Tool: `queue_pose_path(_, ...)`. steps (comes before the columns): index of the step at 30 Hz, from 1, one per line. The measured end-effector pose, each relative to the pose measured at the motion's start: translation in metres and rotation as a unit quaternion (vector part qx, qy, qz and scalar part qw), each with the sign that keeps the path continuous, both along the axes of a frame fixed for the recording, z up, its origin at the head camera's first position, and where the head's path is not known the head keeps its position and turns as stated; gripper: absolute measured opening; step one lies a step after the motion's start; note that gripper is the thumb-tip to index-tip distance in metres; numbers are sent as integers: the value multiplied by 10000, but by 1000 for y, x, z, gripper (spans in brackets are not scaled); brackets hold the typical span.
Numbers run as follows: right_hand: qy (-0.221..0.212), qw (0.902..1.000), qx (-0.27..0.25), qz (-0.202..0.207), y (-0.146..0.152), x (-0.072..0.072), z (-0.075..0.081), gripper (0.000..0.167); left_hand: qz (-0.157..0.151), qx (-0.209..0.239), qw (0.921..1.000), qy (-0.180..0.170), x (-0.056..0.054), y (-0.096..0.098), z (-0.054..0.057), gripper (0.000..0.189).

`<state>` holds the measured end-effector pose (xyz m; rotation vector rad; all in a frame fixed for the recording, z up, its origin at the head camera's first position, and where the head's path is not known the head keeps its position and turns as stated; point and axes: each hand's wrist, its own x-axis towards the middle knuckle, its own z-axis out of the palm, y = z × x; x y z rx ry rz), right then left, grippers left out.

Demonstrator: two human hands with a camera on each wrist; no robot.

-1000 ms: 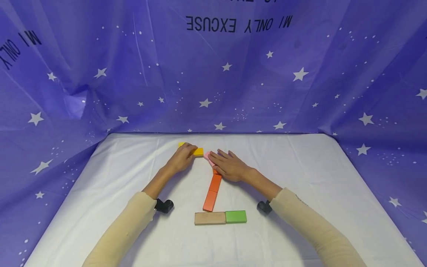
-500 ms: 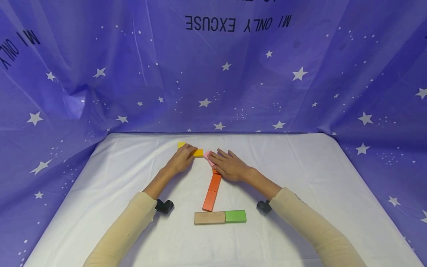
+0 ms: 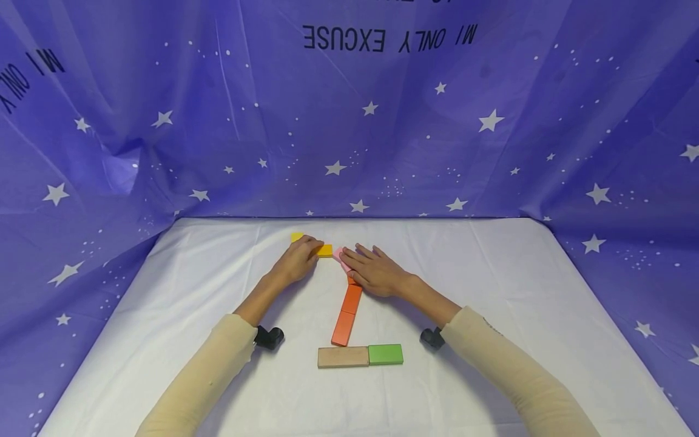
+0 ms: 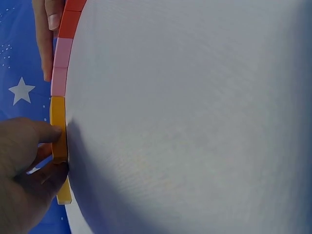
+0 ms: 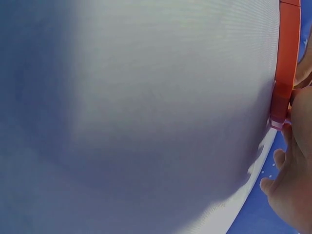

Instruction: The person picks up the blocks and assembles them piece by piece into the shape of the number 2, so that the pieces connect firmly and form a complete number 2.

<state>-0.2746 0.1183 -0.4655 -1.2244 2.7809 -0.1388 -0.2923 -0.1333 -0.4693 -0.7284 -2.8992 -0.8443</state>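
My left hand (image 3: 297, 260) is at the far side of the table, pinching an orange-yellow block (image 3: 325, 250) between thumb and fingers. Just beyond it lies a yellow block (image 3: 297, 237), partly hidden by that hand. In the left wrist view, pink blocks (image 4: 59, 80) meet the end of the orange-yellow block (image 4: 58, 117). My right hand (image 3: 379, 273) lies flat with straight fingers, touching the pink blocks (image 3: 338, 254) and covering much of them. From there an orange block (image 3: 352, 279), mostly under the right hand, leads to a red-orange block (image 3: 352, 299) and a coral block (image 3: 343, 328).
A tan wooden block (image 3: 343, 357) and a green block (image 3: 386, 354) lie end to end nearer the body, apart from the coloured row. White cloth (image 3: 480, 261) covers the table. A blue star-patterned curtain (image 3: 349, 133) hangs behind it and at both sides.
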Motion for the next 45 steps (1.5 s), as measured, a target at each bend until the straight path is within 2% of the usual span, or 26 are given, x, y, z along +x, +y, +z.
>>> queue_pose_path(4,20,10000,24,-42,1,-1,-1,54,17,4,9999,127,-1,-2,2,39)
queue_pose_path(9,27,10000,56,-48,1,-2,-2,54,226,376,9988,230,-1,-8,9,41)
queue_pose_path(15,-117,9999,70,-66,2,-2,-2,54,653,888,9939,-23,-5,-27,15,42)
queue_pose_path(21,-151,9998,101,-70,3,-2,-2,55,896,1284,9874,-222,-16,-43,8,44)
queue_pose_path(24,-132,9999,65,-68,2,-1,-2,54,971,1269,9863,-418,-20,-47,4,46)
queue_pose_path(30,-170,9998,28,-93,1,0,0,54,988,1093,9873,-596,-26,-51,-2,47)
queue_pose_path(45,-146,9997,166,-92,0,-1,-2,56,798,749,9918,-662,-28,-50,-2,39)
